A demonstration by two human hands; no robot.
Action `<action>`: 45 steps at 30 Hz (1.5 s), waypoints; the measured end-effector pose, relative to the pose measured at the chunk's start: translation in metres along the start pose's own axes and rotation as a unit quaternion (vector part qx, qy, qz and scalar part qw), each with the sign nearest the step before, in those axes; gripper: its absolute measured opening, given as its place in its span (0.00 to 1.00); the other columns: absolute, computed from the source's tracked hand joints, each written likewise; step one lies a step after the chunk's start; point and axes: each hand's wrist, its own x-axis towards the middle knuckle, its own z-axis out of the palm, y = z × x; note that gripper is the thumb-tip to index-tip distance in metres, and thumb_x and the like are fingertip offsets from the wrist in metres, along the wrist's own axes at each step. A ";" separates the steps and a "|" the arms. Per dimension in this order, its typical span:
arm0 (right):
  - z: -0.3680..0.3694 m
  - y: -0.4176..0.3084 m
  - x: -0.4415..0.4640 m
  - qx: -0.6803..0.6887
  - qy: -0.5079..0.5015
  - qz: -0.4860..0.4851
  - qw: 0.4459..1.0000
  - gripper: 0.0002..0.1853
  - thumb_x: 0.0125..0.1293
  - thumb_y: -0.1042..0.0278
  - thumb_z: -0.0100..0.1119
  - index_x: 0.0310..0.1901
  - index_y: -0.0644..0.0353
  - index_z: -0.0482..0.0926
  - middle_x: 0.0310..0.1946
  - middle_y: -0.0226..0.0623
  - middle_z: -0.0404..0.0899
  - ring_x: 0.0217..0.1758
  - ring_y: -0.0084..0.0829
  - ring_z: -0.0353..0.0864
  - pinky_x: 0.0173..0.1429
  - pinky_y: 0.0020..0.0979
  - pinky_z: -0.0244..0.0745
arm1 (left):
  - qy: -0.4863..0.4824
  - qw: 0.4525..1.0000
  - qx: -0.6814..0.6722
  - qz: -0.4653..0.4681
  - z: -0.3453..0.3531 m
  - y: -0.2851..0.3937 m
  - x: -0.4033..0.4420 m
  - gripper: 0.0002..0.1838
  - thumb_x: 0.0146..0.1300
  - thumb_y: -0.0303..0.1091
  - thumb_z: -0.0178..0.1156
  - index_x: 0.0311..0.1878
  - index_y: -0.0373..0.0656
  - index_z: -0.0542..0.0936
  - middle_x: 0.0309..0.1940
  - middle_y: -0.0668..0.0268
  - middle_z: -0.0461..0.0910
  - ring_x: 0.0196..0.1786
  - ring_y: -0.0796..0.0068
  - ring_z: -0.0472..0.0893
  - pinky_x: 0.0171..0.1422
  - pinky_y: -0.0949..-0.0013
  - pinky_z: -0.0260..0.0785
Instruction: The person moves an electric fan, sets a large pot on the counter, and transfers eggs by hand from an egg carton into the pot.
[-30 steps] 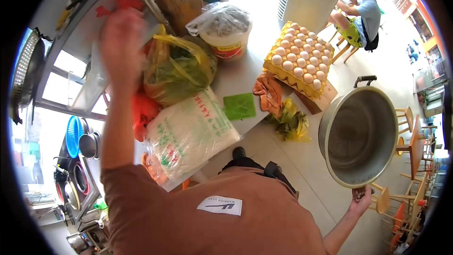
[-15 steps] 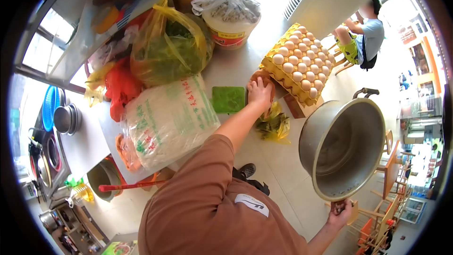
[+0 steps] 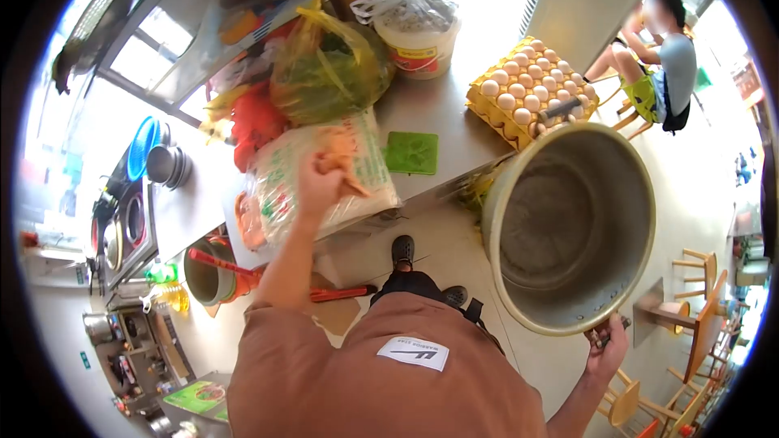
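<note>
My right hand grips one handle of a large, deep metal pot, tipped so its bare inside faces me. The pot's opposite handle overlaps the egg tray. My left hand, blurred by motion, is closed on an orange-brown cloth. It is over a clear plastic bag of pale contents with green and red print, lying on the counter. Right of that bag lies a flat green square item.
Stacked egg trays stand at the counter's right end. Behind are a tied yellow bag of greens and a bagged white bucket. A bin stands below left. Beyond the pot, a person sits near wooden stools.
My left hand has moved left with the cloth, from beside the egg trays to above the plastic bag. The pot has shifted slightly left in view, still in my right hand.
</note>
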 end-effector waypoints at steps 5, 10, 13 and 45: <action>0.052 -0.005 0.040 -0.038 -0.210 0.043 0.976 0.07 0.65 0.65 0.52 0.34 0.60 0.74 0.23 0.27 0.72 0.23 0.18 0.70 0.24 0.23 0.67 | 0.202 0.931 0.289 0.100 -0.121 -0.036 -0.008 0.16 0.42 0.24 0.62 0.39 0.38 0.75 0.35 0.59 0.72 0.37 0.63 0.73 0.44 0.65 0.68; 0.159 -0.005 0.041 -0.100 -0.277 0.061 0.954 0.07 0.65 0.69 0.50 0.33 0.63 0.73 0.26 0.28 0.74 0.26 0.20 0.73 0.26 0.24 0.67 | 0.239 0.916 0.315 0.071 -0.167 -0.072 -0.006 0.16 0.44 0.23 0.61 0.40 0.40 0.75 0.39 0.58 0.72 0.41 0.60 0.74 0.46 0.65 0.68; 0.205 0.000 0.048 -0.143 -0.285 0.059 0.946 0.08 0.63 0.67 0.50 0.35 0.63 0.74 0.27 0.30 0.76 0.28 0.22 0.76 0.28 0.26 0.72 | 0.203 0.920 0.331 0.047 -0.171 -0.089 0.003 0.16 0.44 0.23 0.60 0.41 0.40 0.75 0.40 0.57 0.72 0.43 0.58 0.74 0.49 0.64 0.68; 0.273 0.027 0.078 -0.179 -0.281 0.065 0.940 0.06 0.63 0.70 0.50 0.28 0.56 0.68 0.17 0.22 0.63 0.17 0.16 0.61 0.18 0.22 0.60 | 0.220 0.697 -0.467 -0.498 -0.044 -0.143 -0.075 0.25 0.59 0.48 0.63 0.52 0.41 0.71 0.43 0.57 0.73 0.45 0.65 0.73 0.47 0.60 0.67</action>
